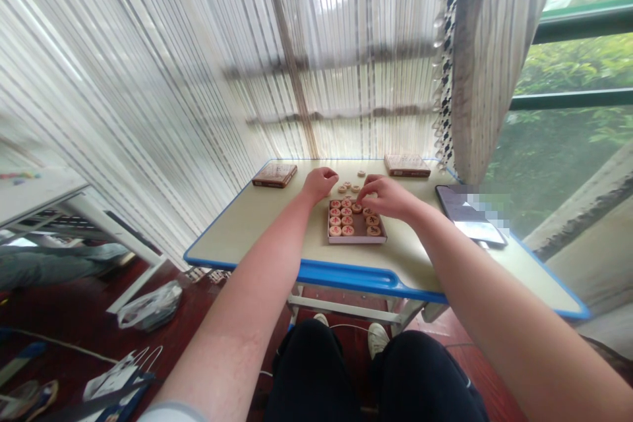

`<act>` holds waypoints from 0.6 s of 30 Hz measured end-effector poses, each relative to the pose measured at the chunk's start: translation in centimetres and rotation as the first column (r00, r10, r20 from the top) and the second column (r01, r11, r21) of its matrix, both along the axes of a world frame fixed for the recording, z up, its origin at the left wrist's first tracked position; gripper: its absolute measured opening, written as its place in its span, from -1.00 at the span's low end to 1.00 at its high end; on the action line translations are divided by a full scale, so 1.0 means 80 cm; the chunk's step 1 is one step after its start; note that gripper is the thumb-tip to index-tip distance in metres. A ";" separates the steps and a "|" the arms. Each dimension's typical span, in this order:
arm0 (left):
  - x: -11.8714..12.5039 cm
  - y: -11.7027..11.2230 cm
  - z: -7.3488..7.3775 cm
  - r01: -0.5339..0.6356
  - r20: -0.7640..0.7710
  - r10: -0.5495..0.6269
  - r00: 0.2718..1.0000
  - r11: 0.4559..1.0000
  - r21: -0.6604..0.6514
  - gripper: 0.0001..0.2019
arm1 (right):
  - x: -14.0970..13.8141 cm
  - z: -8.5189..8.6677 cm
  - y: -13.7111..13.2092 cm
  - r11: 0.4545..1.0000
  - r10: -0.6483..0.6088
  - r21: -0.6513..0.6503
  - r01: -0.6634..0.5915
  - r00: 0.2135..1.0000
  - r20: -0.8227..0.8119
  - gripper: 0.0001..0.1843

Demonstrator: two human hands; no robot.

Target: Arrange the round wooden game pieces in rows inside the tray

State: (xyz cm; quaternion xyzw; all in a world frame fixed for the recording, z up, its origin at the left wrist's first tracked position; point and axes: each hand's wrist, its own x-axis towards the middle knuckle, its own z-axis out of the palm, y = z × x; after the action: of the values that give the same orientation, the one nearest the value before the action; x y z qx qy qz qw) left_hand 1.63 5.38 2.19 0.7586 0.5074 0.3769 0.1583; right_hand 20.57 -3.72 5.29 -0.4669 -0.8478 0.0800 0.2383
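Observation:
A shallow box (pixel 360 225) of round wooden Chinese chess pieces stands on the desk in front of me. Full columns of red-marked pieces (pixel 347 220) fill its left side, and more pieces (pixel 373 220) line its right edge; part of the middle shows bare bottom. My right hand (pixel 384 196) reaches over the back of the box, its fingertips closed on a chess piece (pixel 357 208) in the middle column. Behind the box's left corner hovers my left hand (pixel 319 185), thumb and fingers pinched together; what they hold, if anything, is hidden. Loose pieces (pixel 355 188) lie between the hands.
On the pale desk (pixel 267 224) with blue edging, a brown flat box (pixel 275 175) lies back left and another flat box (pixel 407 165) back right. A tablet or phone (pixel 469 216) rests at the right. Striped curtains (pixel 346 79) hang behind. Plastic bags (pixel 150 306) sit on the floor.

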 end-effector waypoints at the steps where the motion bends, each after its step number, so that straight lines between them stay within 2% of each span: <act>1: -0.001 0.001 -0.002 -0.004 -0.037 0.005 0.999 1.000 0.031 -0.74 | 0.003 -0.004 0.005 0.998 -0.044 0.040 0.045 0.999 -0.025 -0.74; 5: -0.003 0.003 -0.007 -0.014 -0.193 0.039 0.980 0.992 0.129 -0.74 | 0.014 -0.025 0.028 0.959 -0.251 0.101 0.264 0.960 -0.120 -0.73; 8: -0.001 0.001 -0.007 0.027 -0.252 -0.009 0.968 0.998 0.065 -0.72 | 0.021 -0.041 0.045 0.924 -0.364 0.063 0.378 0.917 -0.161 -0.67; 11: 0.004 -0.001 -0.006 0.066 -0.279 -0.072 0.958 0.997 -0.032 -0.72 | 0.027 -0.050 0.057 0.916 -0.400 -0.003 0.402 0.909 -0.118 -0.65; 14: 0.009 -0.002 -0.006 0.089 -0.263 -0.101 0.960 0.994 -0.055 -0.72 | 0.031 -0.054 0.063 0.909 -0.416 -0.049 0.414 0.907 -0.059 -0.67; 18: 0.013 0.000 -0.009 0.115 -0.232 -0.132 0.964 0.990 -0.083 -0.72 | 0.033 -0.056 0.064 0.901 -0.435 -0.029 0.434 0.899 -0.046 -0.70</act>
State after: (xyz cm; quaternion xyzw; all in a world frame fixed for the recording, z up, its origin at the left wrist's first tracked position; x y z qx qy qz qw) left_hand 2.66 5.35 1.47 0.8225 0.4869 0.2554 0.1458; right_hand 23.23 1.42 0.84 -0.6440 -0.7154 0.0443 0.2674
